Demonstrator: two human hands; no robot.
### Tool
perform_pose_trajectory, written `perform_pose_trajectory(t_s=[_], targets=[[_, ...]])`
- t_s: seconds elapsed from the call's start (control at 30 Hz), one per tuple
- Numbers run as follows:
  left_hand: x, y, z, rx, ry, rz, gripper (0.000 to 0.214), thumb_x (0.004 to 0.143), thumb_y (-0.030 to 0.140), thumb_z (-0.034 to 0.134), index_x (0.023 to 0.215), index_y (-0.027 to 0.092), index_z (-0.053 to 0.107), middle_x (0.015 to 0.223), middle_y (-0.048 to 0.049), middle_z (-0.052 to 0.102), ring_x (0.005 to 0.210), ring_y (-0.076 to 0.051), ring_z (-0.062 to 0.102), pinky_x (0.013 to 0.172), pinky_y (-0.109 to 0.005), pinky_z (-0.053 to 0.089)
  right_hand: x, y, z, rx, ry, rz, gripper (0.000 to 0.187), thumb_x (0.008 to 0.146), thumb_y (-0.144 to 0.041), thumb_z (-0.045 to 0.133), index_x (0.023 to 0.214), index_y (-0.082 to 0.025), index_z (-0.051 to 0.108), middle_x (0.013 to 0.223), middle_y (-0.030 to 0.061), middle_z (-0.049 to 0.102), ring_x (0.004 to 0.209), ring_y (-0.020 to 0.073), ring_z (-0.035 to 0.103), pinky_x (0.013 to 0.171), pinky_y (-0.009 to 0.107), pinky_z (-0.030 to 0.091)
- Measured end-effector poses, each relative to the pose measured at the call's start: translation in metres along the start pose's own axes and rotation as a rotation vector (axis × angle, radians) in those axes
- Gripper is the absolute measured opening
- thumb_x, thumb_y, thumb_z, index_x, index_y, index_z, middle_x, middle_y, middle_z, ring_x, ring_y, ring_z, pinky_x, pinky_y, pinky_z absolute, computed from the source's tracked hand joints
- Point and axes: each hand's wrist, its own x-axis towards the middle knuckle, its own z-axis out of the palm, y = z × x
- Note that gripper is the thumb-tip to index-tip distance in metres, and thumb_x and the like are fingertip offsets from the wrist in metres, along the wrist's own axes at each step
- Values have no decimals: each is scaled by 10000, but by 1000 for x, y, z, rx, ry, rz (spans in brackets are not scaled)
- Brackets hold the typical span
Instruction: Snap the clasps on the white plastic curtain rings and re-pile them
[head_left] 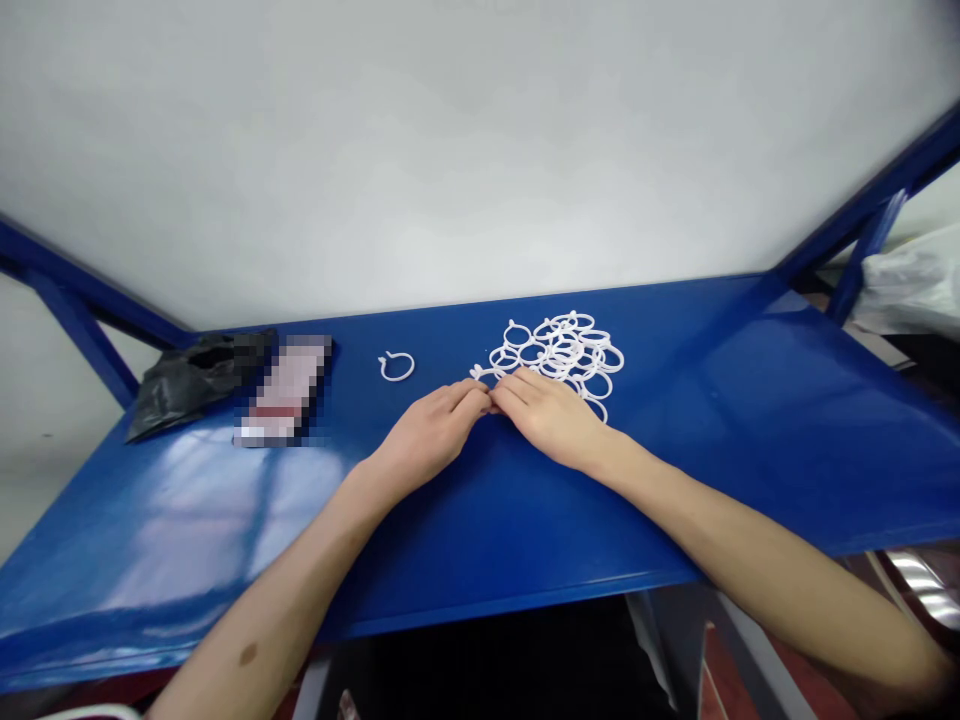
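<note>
Loose white plastic curtain rings (570,350) lie heaped on the blue table, each a thin hoop with a small knobbed clasp. My left hand (442,425) and my right hand (544,410) meet fingertip to fingertip at the heap's near left edge. Both are closed, fingers curled down in a pinch. One white ring (486,372) shows its knobbed end just beyond the fingertips; the rest of it is hidden by my fingers, which appear to grip it. Apart from the heap, to the left of my left hand, lies a single ring (397,367) with its clasp undone.
Farther left on the blue table (480,540) are a blurred-out phone-like slab (285,390) and a crumpled black plastic bag (199,380). A white wall (480,150) rises behind. Blue frame bars stand at both sides, with a pale plastic bag (915,280) beyond the right one.
</note>
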Motion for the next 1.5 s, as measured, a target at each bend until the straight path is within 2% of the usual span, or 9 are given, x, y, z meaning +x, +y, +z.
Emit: perform_pose_trajectory(t_s=[0.1,0.2,0.4,0.67,0.83,1.03,1.17,1.3,1.5], targets=[[1,-2,-3,1,-109,-80,307,1042,224,300,869,196,552,890,-27,638,769,-140,585,689,-250,465,1,-3,3,8,-7,-4,262,1028,-122,420,900,-127,649,878,75,668,810,194,538,694,324,444],[2,0,-4,15,-116,-118,337,1024,199,272,820,192,541,807,-17,607,720,-149,550,660,-261,441,2,-6,4,-1,-5,-3,283,1025,-110,418,861,-136,647,842,67,662,776,189,523,692,324,435],[5,7,2,82,-75,-113,313,1018,158,254,836,199,505,825,-42,606,737,-187,571,669,-298,456,3,-19,-1,-122,-39,97,279,984,-64,448,838,-158,666,780,72,667,783,226,520,699,362,397],[7,10,8,151,-115,-188,253,991,104,265,862,211,455,829,-39,583,768,-199,573,726,-320,490,8,-30,-3,-165,-104,197,202,909,-18,539,826,-130,685,743,88,690,739,243,563,724,384,366],[6,5,7,89,-111,-188,236,973,82,286,849,220,432,865,-27,584,808,-182,577,692,-277,463,7,-24,1,-153,-55,162,224,962,-82,526,824,-156,686,751,68,699,750,226,547,733,377,350],[0,-6,10,1,-5,-173,212,954,74,350,854,213,477,853,-8,587,773,-150,567,646,-244,421,7,-11,4,-126,-1,61,240,1015,-178,508,843,-160,674,806,49,700,813,218,532,770,369,356],[-1,-10,9,-9,85,-154,214,993,132,371,876,207,533,862,-14,608,794,-143,591,674,-237,450,8,-4,3,-59,9,31,217,1035,-207,473,989,-143,675,1007,69,725,919,228,554,799,364,398],[0,-13,7,16,177,-60,128,1017,220,443,949,206,550,926,-35,644,877,-163,630,758,-264,504,6,-1,3,-23,23,24,211,1025,-143,461,1130,-127,643,1179,89,703,998,229,575,828,364,446],[0,-13,8,80,215,-32,169,1039,272,440,923,200,541,872,-24,634,819,-153,621,720,-254,502,6,-5,1,-41,39,21,238,1033,-138,424,1103,-135,651,1173,88,707,965,230,620,797,382,519]])
